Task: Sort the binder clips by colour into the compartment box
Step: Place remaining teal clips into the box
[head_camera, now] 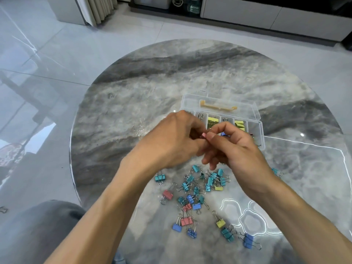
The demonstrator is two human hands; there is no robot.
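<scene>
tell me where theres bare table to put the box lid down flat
Bare table lies beyond the compartment box, toward the far rim, and left of the left hand. Crowded: the loose clips spread near the front edge, under both hands, with a stray clip past the right hand.

We saw a round grey marble-patterned tabletop (190, 77) on glossy pale floor tiles (47, 60). At twelve o'clock stood a long low white cabinet (266, 14); at eleven o'clock, a ribbed cream panel (101, 8); at seven o'clock, a dark grey cushion (38, 225).
</scene>
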